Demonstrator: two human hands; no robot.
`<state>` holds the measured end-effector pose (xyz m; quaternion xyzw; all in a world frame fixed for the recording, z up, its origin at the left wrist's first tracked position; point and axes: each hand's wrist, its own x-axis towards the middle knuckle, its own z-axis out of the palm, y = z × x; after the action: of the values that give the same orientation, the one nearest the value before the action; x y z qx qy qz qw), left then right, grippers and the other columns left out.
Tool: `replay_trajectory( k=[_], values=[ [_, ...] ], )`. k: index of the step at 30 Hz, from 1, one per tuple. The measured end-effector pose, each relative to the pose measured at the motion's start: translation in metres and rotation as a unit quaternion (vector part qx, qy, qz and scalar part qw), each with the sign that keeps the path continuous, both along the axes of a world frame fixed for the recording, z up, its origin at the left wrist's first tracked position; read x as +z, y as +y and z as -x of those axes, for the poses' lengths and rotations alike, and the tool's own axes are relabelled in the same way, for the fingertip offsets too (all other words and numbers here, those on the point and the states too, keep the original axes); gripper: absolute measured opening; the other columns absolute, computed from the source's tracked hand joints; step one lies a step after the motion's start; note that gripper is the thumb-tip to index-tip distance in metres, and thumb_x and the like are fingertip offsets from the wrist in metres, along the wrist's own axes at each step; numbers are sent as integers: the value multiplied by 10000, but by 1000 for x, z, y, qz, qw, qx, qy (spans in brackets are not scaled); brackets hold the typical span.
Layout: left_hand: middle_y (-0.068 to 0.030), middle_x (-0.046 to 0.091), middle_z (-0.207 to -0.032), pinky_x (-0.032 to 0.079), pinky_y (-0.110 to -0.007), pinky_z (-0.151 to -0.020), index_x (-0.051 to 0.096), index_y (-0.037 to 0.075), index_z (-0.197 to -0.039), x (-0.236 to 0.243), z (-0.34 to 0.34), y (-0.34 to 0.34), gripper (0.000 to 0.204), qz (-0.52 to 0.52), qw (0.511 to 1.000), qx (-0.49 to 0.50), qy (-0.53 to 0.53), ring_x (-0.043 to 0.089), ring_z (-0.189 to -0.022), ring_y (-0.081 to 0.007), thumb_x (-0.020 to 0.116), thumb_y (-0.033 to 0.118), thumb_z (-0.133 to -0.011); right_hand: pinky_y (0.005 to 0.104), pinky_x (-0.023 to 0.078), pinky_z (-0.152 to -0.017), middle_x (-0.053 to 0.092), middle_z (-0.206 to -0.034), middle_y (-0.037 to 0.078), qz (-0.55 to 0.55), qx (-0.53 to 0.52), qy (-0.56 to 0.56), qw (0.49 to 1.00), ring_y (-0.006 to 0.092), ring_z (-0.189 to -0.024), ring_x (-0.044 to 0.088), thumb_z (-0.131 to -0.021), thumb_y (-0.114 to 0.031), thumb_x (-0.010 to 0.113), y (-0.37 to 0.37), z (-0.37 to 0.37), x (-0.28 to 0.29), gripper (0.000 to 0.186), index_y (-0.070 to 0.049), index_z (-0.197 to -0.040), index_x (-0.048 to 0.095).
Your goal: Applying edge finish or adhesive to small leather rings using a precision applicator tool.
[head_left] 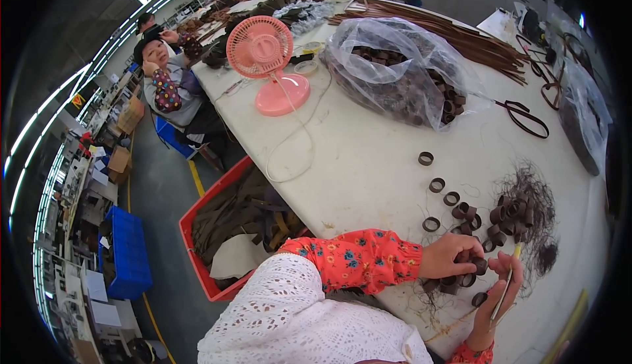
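White lace garment, left hand round brown ring, right hand round slanting tool, yellow end forward.

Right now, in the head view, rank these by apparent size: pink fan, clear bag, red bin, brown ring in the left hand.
Largest: clear bag and red bin, too close to rank; the bin is partly hidden.
Next: pink fan.
Smallest: brown ring in the left hand.

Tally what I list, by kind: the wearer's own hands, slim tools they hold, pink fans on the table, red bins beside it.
Hands, left hand and right hand: 2
Slim tool: 1
Pink fan: 1
Red bin: 1
Total: 5
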<state>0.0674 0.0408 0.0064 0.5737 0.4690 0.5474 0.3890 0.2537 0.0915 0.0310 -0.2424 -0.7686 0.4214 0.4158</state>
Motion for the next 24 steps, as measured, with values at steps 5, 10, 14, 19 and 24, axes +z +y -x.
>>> replay_trajectory(
  k=[5,10,14,19,24],
  values=[
    [-25,547,-671,425,-249,-555,591,39,-1001,2,-4,0,248,0,1000,-21,-4,520,-596,-89,680,139,-792,394,378,-945,501,-1175,188,-15,-18,-2,1000,243,-998,533,-981,-395,351,-4,-5,1,533,45,-1282,354],
    [-20,572,-703,434,-236,-576,619,60,-1031,0,-2,1,270,29,999,15,23,532,-626,-83,704,141,-788,390,416,-916,537,-1116,187,11,-7,67,998,255,-1008,564,-978,-337,395,2,-3,1,491,34,-1297,353],
    [-31,603,-770,464,-241,-615,615,41,-1009,-1,10,1,267,41,998,37,12,555,-653,-98,713,95,-767,356,440,-901,587,-1070,171,121,32,114,986,218,-978,589,-985,-202,406,8,7,14,392,37,-1291,358],
    [-19,581,-746,439,-220,-609,622,46,-1005,-3,1,11,274,48,999,0,4,529,-651,-82,715,37,-748,361,499,-797,634,-836,164,196,39,200,959,208,-734,628,-1001,-261,359,21,-10,7,363,46,-1171,451],
    [-17,563,-737,431,-218,-610,626,44,-1004,-4,-2,7,269,40,999,10,16,515,-645,-82,706,18,-748,265,472,-640,634,-818,106,253,84,206,942,113,-564,570,-999,-302,370,17,-18,2,357,9,-1009,545]
  ],
)
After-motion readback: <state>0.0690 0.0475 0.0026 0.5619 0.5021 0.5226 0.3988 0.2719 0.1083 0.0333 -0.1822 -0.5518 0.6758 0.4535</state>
